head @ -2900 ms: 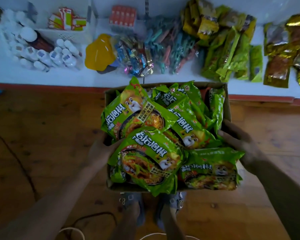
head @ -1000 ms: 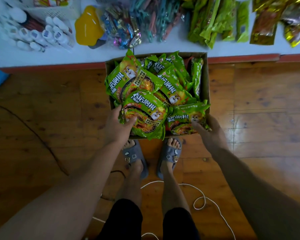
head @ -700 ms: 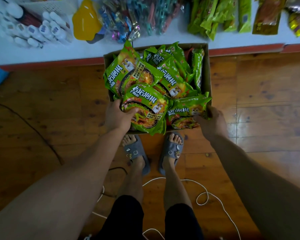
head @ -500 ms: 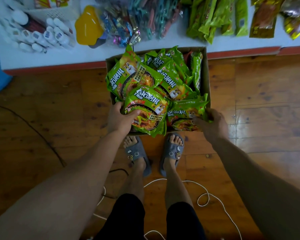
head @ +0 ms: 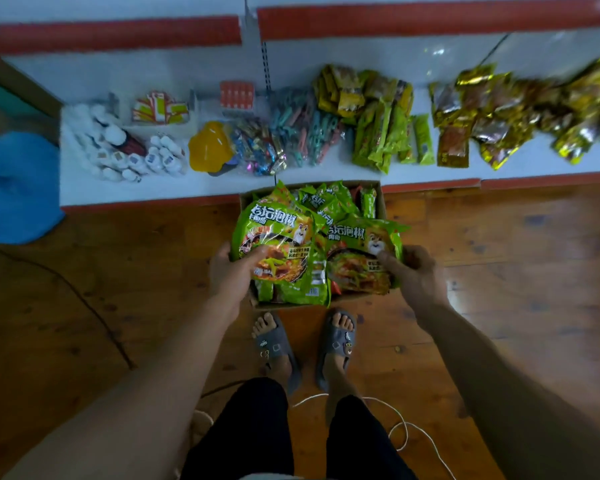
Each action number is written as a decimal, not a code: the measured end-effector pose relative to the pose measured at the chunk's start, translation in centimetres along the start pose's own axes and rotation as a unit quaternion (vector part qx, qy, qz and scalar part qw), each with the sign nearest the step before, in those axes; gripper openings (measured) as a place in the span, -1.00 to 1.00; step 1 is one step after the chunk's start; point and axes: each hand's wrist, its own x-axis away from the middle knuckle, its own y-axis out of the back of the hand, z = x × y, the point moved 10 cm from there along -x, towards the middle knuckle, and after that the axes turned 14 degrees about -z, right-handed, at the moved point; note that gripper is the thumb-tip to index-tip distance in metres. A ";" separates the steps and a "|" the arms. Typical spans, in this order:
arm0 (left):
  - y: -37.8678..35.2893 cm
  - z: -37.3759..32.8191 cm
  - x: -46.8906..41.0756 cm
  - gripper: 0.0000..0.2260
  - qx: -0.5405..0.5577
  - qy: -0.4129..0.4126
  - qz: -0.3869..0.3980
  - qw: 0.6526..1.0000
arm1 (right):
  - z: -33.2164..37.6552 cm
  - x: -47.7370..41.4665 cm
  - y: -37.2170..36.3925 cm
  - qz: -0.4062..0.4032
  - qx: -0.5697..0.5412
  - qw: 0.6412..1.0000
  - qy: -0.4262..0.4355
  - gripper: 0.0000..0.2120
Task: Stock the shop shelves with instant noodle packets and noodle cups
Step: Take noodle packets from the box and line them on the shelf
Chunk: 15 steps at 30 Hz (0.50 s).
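Observation:
A cardboard box (head: 381,206) full of green instant noodle packets stands on the wooden floor against the low white shelf (head: 160,188). My left hand (head: 231,271) grips a green noodle packet (head: 274,237) by its lower left edge, thumb on its front. My right hand (head: 413,271) grips a second green noodle packet (head: 357,251) by its right side, thumb across the front. Both packets are raised above the box's near end. More packets (head: 329,199) lie deeper in the box.
The shelf carries white bottles (head: 125,154), a yellow item (head: 210,150), coloured pegs (head: 302,133), green snack packs (head: 385,136) and gold packets (head: 492,109). A blue tub (head: 14,188) stands at left. My sandalled feet (head: 305,344) and a white cord (head: 399,427) are below the box.
The box went down onto the floor by the shelf. Each hand took hold of a front packet and has now lifted it up off the pile; my view rose towards the shelf.

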 end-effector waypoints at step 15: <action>15.3 -20.4 11.7 -0.76 0.246 -0.116 -0.020 0.962 | 26.8 12.8 6.1 0.100 -0.206 0.957 0.177 -0.65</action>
